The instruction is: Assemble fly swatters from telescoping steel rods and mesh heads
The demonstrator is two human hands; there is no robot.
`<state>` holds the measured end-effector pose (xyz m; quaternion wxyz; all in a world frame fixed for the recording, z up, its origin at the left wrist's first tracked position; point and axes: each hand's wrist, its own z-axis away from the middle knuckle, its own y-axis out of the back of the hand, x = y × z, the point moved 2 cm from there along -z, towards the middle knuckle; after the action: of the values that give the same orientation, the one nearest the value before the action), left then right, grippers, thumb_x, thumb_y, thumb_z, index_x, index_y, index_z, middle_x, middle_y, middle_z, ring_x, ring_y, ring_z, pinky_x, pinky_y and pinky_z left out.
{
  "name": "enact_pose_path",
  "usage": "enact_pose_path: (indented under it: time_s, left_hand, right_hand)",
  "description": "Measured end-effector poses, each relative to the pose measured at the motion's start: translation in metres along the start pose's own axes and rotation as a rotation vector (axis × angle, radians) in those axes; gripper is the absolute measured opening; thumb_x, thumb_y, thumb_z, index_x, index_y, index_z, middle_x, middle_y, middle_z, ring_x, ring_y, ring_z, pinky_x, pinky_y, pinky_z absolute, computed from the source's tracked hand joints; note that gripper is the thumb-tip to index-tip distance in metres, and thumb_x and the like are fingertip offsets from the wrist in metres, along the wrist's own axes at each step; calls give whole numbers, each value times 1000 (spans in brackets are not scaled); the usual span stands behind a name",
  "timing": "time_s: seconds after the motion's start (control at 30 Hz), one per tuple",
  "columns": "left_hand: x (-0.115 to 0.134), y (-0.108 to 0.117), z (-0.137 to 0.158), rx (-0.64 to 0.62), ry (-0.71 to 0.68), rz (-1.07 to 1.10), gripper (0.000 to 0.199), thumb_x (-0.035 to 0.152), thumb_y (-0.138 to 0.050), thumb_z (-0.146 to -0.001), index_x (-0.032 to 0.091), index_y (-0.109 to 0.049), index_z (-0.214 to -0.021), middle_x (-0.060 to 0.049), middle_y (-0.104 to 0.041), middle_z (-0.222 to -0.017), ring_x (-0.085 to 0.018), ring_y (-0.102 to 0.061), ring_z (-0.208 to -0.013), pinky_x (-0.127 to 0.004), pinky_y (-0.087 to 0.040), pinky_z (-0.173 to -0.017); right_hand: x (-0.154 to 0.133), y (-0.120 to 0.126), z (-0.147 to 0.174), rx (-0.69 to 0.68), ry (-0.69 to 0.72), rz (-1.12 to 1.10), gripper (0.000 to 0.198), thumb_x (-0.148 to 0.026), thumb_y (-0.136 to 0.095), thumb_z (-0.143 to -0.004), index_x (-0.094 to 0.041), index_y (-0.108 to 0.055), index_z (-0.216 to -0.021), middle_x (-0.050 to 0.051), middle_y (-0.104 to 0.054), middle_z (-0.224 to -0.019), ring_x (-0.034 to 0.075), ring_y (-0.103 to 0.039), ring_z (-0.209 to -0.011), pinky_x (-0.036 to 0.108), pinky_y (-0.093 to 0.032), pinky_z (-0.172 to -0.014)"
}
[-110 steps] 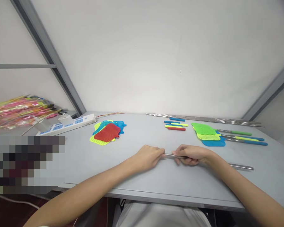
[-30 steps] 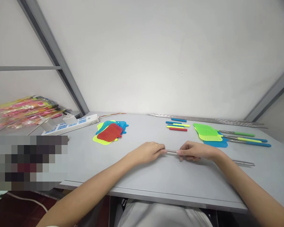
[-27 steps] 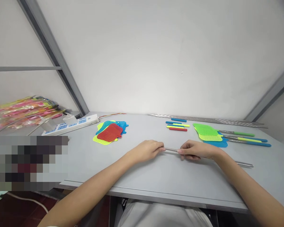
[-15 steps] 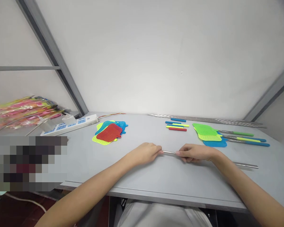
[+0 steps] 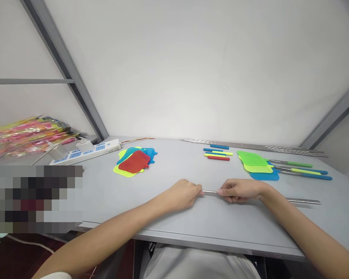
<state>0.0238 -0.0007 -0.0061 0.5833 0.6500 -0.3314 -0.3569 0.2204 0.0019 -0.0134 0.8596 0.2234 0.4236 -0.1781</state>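
A thin metal rod (image 5: 304, 201) runs sideways, low over the front half of the table. My left hand (image 5: 186, 193) is closed around its left end, the fingers hiding that tip. A short way along, my right hand (image 5: 239, 190) pinches the same rod between thumb and fingers. Beyond my right wrist the rod's other end sticks out to the right. Farther back lie several coloured grip sleeves (image 5: 218, 159) in blue, yellow and red. Assembled fly swatters (image 5: 253, 159) in green, yellow and blue rest behind my right hand.
Loose mesh swatter heads (image 5: 134, 162) are piled left of centre. Several bare metal rods (image 5: 258, 147) lie along the back wall. A white power strip (image 5: 87, 153) with plugs sits at the left, near bagged colourful items (image 5: 31, 135). The table's front edge (image 5: 192, 240) is close to me.
Both hands have shifted slightly toward me, the left a little to the right as well. The rod has moved a little right with them.
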Motion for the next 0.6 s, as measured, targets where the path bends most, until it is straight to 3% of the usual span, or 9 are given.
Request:
enact_pose_path:
  time_s: [0.6]
  left_hand:
    - [5,0,-3,3,25,127,34,32,-21,-88,17,-46,-72,-2,-58,-60,-15,-53,-53,-24,-29,-48]
  right_hand:
    - [-7,-3,-1,26,9,-2,43,-54,-45,-72,-14,-45,-56,-8,-29,-42,2,-20,-35,18,-13,-32]
